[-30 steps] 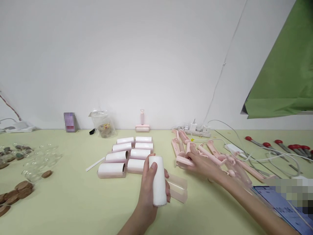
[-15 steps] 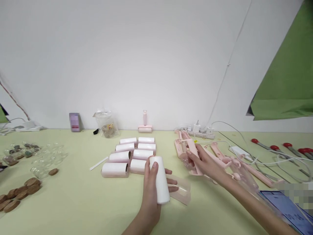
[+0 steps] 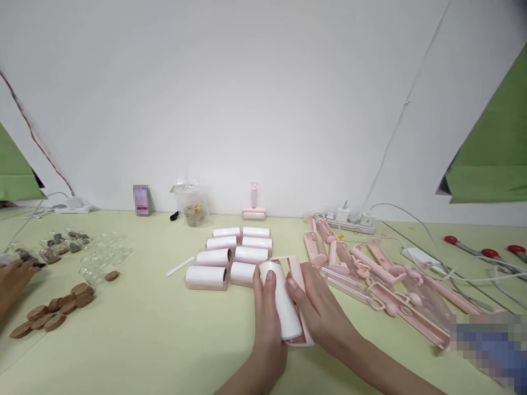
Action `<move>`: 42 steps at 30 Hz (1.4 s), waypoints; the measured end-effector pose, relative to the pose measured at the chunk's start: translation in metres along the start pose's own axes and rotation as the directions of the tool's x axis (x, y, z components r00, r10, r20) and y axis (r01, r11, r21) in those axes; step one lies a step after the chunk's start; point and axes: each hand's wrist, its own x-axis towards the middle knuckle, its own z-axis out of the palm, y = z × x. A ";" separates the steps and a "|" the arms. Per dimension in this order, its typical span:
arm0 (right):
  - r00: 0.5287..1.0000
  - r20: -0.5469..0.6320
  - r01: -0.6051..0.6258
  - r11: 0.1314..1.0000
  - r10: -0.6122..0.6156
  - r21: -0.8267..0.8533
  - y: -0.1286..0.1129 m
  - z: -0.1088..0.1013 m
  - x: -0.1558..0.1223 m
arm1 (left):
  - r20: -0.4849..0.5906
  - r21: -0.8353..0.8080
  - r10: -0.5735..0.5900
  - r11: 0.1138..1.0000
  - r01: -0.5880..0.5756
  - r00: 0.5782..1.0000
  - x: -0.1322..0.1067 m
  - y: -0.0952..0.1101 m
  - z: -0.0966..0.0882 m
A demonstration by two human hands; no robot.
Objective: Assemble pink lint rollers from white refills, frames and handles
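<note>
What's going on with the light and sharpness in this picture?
Head view: soft, fairly even light, the wall brighter mid-picture than in the upper corners; head view: small glints on the clear domes; head view: the held roll and both hands look fairly clear; head view: coarse square blocks break up the box and lower-right corner.

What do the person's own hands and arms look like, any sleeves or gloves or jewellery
The left hand and right hand are both bare, without gloves. The left forearm and right forearm are uncovered as far as the picture shows, with no sleeve, watch, bracelet or cable on them. No rings can be made out.
</note>
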 end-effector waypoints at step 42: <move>0.882 0.466 -0.048 0.967 -0.077 0.251 0.021 -0.060 -0.006 | 0.405 0.789 -0.321 0.596 -0.150 0.856 -0.011 0.047 -0.019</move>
